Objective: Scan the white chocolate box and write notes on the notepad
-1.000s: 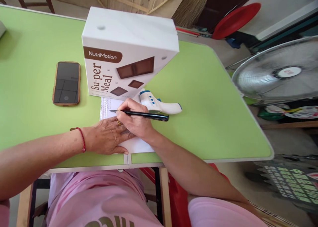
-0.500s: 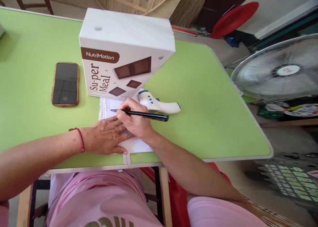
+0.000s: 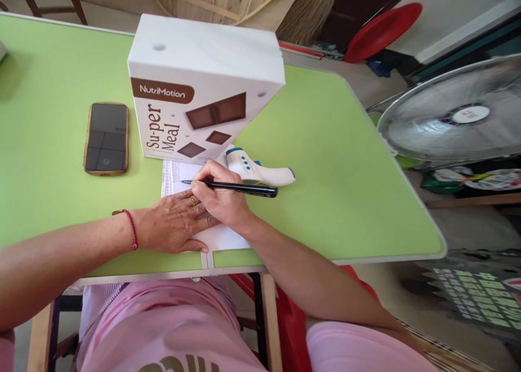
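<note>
Writing on a white sheet of paper (image 3: 179, 172) near the middle of the frame, right hand (image 3: 220, 195) closed in a pinch grip around a black pen (image 3: 232, 187), tip down on the sheet at its left end, barrel lying almost level and pointing right. Left hand (image 3: 175, 222) spread flat, palm down, pinning the lower part of the sheet just beside the right hand, fingers touching it. Best done with that flat palm kept heavy so the sheet cannot creep on the smooth green surface (image 3: 325, 171), and with light, short strokes. Worth minding the NutriMotion Super Meal box (image 3: 203, 89) standing on the sheet's far edge, just above the pen tip, leaving little room upward. White and blue infrared thermometer (image 3: 258, 170) lying right behind the right hand's knuckles, close enough to be nudged. Smartphone (image 3: 106, 137) at left, well apart; standing fan (image 3: 451, 119) at right, off the surface.
</note>
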{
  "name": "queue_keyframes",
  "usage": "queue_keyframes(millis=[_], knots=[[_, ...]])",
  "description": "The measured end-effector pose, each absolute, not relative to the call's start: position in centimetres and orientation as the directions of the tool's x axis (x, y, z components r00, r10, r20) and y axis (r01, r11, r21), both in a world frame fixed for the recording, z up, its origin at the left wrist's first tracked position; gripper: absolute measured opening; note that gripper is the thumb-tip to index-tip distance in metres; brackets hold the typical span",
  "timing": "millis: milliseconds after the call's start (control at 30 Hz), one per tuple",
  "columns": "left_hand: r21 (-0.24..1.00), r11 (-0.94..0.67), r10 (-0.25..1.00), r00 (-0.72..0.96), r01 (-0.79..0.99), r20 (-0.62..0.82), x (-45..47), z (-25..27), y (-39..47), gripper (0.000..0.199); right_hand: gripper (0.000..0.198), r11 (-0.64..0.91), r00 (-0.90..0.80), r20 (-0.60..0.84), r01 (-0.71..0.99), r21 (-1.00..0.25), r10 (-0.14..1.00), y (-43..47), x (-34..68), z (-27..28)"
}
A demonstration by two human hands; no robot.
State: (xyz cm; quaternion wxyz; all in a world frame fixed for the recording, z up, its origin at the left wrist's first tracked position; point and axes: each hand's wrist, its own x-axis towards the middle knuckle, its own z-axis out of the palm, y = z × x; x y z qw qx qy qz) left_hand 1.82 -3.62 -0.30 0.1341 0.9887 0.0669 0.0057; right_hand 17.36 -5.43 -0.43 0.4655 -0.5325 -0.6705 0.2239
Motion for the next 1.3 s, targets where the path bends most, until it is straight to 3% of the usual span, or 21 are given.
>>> queue_keyframes(millis=[600,833,1033,1167,1300], knots=[[0.308,-0.943,0.146,0.988,0.125,0.047,1.7,-0.6,-3.7,0.063,0.014,0.321,-0.023,0.357,0.497,-0.806,0.934,-5.3,17.3,-0.5],[0.273,-0.953,0.143,0.99,0.134,0.013,1.7,-0.4,-3.7,0.065,0.014,0.334,-0.057,0.354,0.497,-0.801,0.934,-5.1,17.5,-0.5],[0.258,-0.959,0.125,0.992,0.115,0.023,1.8,-0.6,-3.6,0.067,0.014,0.363,0.008,0.416,0.473,-0.803,0.91,-5.3,17.5,-0.8],[0.264,-0.959,0.121,0.992,0.106,0.04,1.8,-0.7,-3.5,0.069,0.007,0.418,0.009,0.495,0.521,-0.744,0.869,-5.7,17.9,0.0],[0.271,-0.956,0.124,0.992,0.114,0.02,1.7,-0.7,-3.4,0.071,0.011,0.568,-0.17,0.583,0.546,-0.615,0.795,-6.8,19.0,2.4]])
